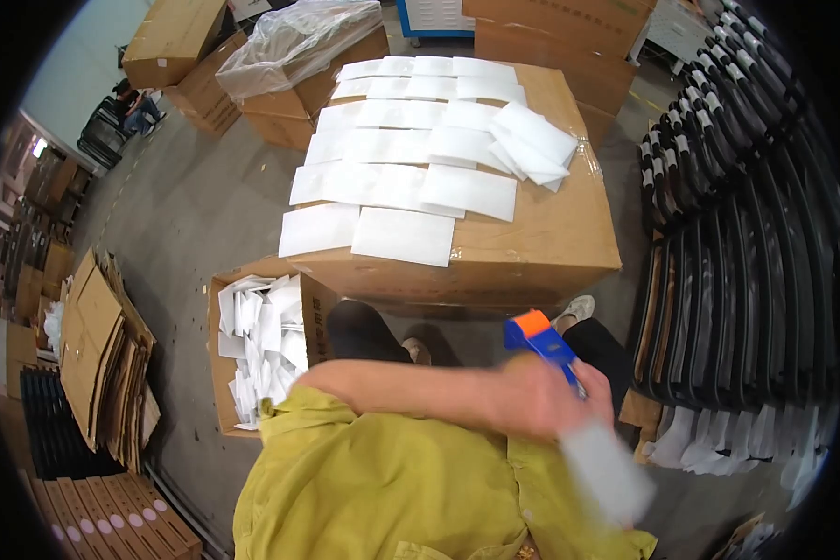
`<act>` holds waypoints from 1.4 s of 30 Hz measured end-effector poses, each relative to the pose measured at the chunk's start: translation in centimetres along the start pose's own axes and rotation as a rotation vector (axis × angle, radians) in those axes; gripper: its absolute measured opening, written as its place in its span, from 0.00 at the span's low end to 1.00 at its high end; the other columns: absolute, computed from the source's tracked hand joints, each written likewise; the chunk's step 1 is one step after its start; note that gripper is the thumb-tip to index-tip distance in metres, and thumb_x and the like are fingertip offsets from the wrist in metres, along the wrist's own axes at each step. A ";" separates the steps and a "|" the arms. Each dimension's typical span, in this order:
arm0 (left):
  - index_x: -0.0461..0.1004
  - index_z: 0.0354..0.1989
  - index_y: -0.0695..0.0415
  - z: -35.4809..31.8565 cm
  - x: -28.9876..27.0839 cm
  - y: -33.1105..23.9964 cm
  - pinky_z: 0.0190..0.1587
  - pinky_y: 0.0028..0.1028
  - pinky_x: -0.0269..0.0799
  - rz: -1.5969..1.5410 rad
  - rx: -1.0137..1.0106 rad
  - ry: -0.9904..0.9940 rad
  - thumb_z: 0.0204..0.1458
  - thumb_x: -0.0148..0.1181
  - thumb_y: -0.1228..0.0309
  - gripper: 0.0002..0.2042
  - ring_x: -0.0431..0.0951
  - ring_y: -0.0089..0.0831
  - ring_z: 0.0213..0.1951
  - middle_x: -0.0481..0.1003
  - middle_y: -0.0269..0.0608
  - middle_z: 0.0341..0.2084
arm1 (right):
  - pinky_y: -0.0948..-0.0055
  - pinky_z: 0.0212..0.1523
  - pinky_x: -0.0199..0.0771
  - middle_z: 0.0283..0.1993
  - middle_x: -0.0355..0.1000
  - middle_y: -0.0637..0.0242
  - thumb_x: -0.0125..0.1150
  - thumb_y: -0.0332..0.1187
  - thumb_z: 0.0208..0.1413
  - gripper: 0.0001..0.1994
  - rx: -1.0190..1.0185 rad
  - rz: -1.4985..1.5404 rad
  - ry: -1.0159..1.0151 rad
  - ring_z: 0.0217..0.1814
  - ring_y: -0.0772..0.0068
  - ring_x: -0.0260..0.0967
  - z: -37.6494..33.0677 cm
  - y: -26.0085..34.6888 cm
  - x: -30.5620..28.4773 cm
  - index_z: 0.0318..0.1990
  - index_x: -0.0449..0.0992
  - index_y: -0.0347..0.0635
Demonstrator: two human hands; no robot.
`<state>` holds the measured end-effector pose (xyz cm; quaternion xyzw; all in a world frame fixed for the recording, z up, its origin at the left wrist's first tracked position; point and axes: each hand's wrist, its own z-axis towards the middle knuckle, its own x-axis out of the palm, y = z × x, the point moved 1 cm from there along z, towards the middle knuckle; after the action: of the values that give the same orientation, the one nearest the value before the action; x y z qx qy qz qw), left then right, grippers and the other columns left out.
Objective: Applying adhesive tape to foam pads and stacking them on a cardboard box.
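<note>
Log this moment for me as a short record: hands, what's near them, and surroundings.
Left hand: reaching across the body, blurred; grip unclear
Right hand: cannot be made out
Near left hand: blue-and-orange tool, blurred white sheet
Large box: overlapping rows of sheets and a fanned pile on top
Open box: jumbled white slips
Far right: stacked black frames

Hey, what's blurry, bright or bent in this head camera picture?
Head view: left hand blurred, white piece beside it smeared more heavily; head view: white sheets on the box bright and much clearer; head view: stacked black parts at right look curved, fisheye edges fading dark.
</note>
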<state>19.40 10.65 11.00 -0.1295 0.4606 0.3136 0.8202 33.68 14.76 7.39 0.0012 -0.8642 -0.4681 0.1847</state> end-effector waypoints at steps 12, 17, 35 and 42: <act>0.63 0.45 0.57 -8.0 -5.2 10.8 0.47 0.34 0.61 0.420 -0.699 0.183 0.37 0.57 0.66 0.23 0.66 0.40 0.40 0.66 0.49 0.37 | 0.85 0.25 0.64 0.24 0.69 0.70 0.55 0.34 0.48 0.08 -0.027 -0.132 -0.054 0.22 0.85 0.64 1.5 -3.0 -6.9 0.26 0.69 0.39; 0.63 0.47 0.56 -10.5 -1.9 12.8 0.50 0.39 0.57 0.605 -0.740 0.190 0.39 0.58 0.62 0.24 0.65 0.41 0.41 0.65 0.51 0.38 | 0.85 0.25 0.63 0.23 0.68 0.71 0.55 0.34 0.48 0.08 0.012 -0.065 -0.019 0.22 0.86 0.63 1.6 -3.4 -5.3 0.25 0.68 0.39; 0.67 0.43 0.57 -6.4 -3.2 13.7 0.54 0.49 0.45 0.413 -0.897 0.071 0.43 0.55 0.55 0.22 0.56 0.45 0.54 0.62 0.48 0.47 | 0.80 0.28 0.70 0.26 0.70 0.63 0.56 0.35 0.47 0.11 0.026 -0.045 0.009 0.25 0.79 0.68 1.9 -3.1 -5.4 0.27 0.66 0.35; 0.65 0.42 0.62 2.6 4.2 22.9 0.49 0.35 0.57 0.168 -0.761 -0.060 0.40 0.58 0.63 0.22 0.62 0.44 0.48 0.63 0.53 0.45 | 0.85 0.23 0.61 0.22 0.67 0.72 0.56 0.34 0.46 0.08 0.010 -0.072 -0.049 0.21 0.86 0.61 3.0 -3.3 -5.8 0.26 0.67 0.39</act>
<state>8.19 31.24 10.68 -0.3770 0.2961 0.5316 0.6983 37.61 16.32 1.38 0.0216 -0.8703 -0.4699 0.1464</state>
